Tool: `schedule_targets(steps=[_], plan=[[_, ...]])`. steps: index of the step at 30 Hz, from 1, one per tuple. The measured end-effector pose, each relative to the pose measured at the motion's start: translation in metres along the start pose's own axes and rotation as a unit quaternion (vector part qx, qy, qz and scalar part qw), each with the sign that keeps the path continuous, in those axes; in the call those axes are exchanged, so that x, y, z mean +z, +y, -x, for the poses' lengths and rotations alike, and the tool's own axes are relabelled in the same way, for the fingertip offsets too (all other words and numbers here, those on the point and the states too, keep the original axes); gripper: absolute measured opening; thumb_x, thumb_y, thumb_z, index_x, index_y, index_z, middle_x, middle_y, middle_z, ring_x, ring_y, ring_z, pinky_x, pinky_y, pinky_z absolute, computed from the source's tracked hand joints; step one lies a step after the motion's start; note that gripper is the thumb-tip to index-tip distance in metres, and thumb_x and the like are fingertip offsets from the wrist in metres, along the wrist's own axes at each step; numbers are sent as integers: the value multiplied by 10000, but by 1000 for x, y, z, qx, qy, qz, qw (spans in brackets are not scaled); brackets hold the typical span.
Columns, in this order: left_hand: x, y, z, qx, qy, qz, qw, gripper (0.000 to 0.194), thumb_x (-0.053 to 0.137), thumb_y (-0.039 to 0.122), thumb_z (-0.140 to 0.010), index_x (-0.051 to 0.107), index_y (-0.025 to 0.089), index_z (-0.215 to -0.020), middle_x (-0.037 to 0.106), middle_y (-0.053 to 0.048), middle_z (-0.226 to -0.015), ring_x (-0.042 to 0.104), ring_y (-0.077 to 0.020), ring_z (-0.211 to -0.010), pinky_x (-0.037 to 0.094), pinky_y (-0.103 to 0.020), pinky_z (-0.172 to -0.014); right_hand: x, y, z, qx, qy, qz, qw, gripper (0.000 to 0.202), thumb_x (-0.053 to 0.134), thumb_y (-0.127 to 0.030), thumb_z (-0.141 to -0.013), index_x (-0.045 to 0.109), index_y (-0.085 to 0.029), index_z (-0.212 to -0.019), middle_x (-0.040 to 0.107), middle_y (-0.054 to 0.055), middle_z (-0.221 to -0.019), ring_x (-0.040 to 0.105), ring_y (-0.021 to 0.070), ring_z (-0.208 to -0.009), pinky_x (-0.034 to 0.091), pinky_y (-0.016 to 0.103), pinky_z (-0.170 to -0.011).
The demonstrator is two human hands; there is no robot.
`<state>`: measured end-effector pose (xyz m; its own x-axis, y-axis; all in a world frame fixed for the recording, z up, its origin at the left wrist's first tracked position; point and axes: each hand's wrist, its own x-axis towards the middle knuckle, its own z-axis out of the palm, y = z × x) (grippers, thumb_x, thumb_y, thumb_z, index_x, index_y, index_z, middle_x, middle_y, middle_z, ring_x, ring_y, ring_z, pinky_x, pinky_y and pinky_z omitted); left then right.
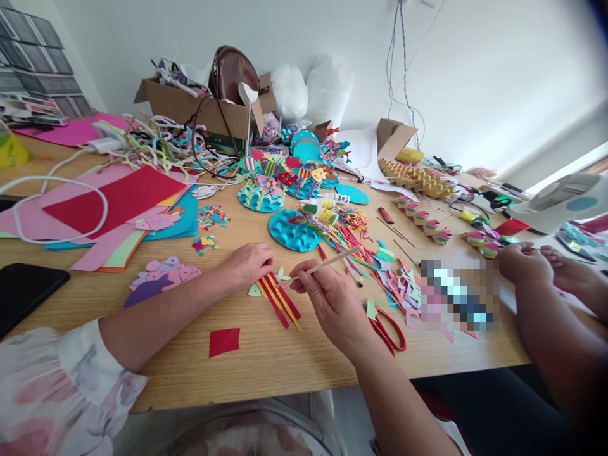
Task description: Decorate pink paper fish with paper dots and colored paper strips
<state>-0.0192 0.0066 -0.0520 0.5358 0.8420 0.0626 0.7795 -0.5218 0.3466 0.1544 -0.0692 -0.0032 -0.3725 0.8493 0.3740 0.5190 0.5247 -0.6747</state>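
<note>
My left hand [247, 263] rests on the table with its fingers pressed together at the upper ends of several red and yellow paper strips [281, 301]. My right hand [327, 304] is closed around a thin pale stick [335, 258], which slants up to the right; its lower end is near the strips. A small pale green paper fish [254, 290] lies beside the strips, partly covered. A red paper square [225, 342] lies nearer the table's front edge. Red-handled scissors [389, 332] lie to the right of my right hand, a green scrap on them.
Stacked paper fish [161, 278] and coloured sheets [114, 202] lie left. Blue wavy discs [293, 229], glue bottles [323, 205] and paper scraps [399, 278] are ahead. At right, another person's hands [527, 263] work near a braided strip.
</note>
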Motion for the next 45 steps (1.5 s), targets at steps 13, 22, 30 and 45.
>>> schedule_targets(steps=[13, 22, 30, 45], plan=[[-2, 2, 0, -2, -7, 1, 1000, 78, 554, 194, -774, 588, 160, -712, 572, -6, -759, 524, -149, -749, 354, -236, -639, 10, 7, -7, -19, 5, -12, 1000, 209, 366, -221, -896, 547, -169, -806, 613, 43, -764, 572, 135, -698, 439, 247, -631], [-1, -2, -1, 3, -11, 2, 1000, 98, 555, 224, -782, 594, 159, -721, 579, -12, -769, 533, -156, -755, 357, -240, -634, 9, 5, -9, -28, 18, -9, 999, 193, 378, -202, -892, 553, -175, -816, 614, 40, -727, 588, 150, -774, 446, 252, -655], [0, -4, -1, 8, -18, 6, 1000, 78, 539, 204, -786, 593, 171, -742, 585, -8, -790, 539, -153, -778, 368, -239, -655, 9, 7, -9, -31, 8, 9, 999, 194, 369, -200, -893, 544, -164, -815, 627, 55, -792, 583, 146, -752, 443, 252, -653], [-5, -1, 1, 0, -18, 12, 1000, 77, 517, 151, -761, 581, 168, -722, 549, 1, -743, 521, -139, -732, 362, -228, -636, -4, 0, 5, -6, 8, 32, 999, 175, 383, -200, -890, 544, -175, -827, 629, 38, -757, 600, 140, -706, 449, 250, -636]])
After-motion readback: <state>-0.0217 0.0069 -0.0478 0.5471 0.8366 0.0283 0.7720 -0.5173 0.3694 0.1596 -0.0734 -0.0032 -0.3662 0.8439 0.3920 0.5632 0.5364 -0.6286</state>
